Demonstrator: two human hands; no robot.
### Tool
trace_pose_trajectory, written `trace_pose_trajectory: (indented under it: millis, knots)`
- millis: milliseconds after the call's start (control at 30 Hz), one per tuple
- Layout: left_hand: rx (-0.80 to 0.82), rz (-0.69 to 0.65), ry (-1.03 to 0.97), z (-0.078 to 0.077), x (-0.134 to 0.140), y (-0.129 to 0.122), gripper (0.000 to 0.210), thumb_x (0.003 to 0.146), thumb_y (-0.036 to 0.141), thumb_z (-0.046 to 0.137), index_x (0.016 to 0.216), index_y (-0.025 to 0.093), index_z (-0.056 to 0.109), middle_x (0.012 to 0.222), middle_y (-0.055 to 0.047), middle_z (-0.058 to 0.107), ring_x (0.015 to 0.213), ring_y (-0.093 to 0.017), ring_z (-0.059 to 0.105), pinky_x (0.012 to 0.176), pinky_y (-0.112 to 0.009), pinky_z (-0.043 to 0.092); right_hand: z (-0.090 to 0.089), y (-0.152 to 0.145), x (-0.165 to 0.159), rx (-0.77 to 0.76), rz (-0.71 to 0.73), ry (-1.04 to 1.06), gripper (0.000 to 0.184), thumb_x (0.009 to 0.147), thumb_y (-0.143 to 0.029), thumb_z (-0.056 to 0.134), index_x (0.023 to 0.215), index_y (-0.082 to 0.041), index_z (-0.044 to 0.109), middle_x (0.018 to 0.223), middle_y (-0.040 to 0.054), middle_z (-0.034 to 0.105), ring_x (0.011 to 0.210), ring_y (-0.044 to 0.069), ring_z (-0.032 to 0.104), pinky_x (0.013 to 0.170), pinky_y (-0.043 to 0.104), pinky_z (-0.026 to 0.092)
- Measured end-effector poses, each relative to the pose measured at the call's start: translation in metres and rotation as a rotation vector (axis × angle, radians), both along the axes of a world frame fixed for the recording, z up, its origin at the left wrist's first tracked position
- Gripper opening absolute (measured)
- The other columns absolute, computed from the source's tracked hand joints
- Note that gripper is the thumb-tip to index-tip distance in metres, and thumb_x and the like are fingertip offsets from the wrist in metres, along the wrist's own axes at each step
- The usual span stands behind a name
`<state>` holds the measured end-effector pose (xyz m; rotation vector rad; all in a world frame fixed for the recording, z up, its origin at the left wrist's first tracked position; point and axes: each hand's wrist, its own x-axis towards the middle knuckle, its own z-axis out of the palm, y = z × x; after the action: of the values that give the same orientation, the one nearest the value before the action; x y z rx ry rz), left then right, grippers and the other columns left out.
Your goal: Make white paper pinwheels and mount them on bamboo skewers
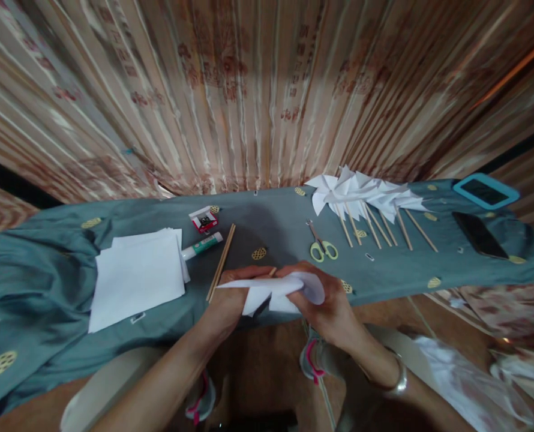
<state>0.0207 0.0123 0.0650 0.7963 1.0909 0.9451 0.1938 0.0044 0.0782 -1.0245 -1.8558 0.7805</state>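
Note:
Both hands are closed on a white paper pinwheel (276,287) above the front edge of the cloth-covered table. My left hand (231,297) grips it from the left, its fingers behind the paper. On the other side, my right hand (327,303) pinches a curled part of the paper between thumb and fingers. The tip of a thin wooden stick (272,272) shows behind the paper; which hand has it is hidden. Two or so loose wooden sticks (221,264) lie just left of my left hand. Green-handled scissors (323,249) rest beyond my right hand.
White paper sheets (136,279) are stacked at left, beside a glue stick (203,246) and a small red-and-white box (204,220). Several pinwheels on sticks (366,195) lie at back right. Farther right are a black phone (479,235) and a blue-framed device (486,191). A curtain hangs behind.

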Motion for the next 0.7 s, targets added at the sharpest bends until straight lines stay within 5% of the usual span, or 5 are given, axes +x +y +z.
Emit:
trace_pose_trajectory:
  millis: [233,700]
  knots:
    - [0.008,-0.01,-0.1,0.01,-0.004,-0.005,0.023,0.057,0.032,0.084,0.075,0.018,0.079,0.075,-0.004,0.069,0.058,-0.01,0.056,0.05,-0.019,0.039,0.014,-0.012,0.003,0.28,0.097,0.001,0.028,0.089,-0.013,0.053,0.116,-0.017,0.058,0.093,0.0074,0.07,0.089,0.018,0.063,0.074,0.032,0.053]
    - [0.174,-0.052,-0.029,0.014,-0.007,-0.013,0.014,0.065,0.034,0.081,0.076,0.026,0.08,0.076,-0.005,0.071,0.071,-0.013,0.062,0.06,-0.02,0.046,0.021,-0.015,0.001,0.417,0.07,-0.025,0.028,0.095,-0.024,0.048,0.12,-0.016,0.057,0.092,0.0085,0.07,0.086,0.019,0.066,0.071,0.032,0.056]
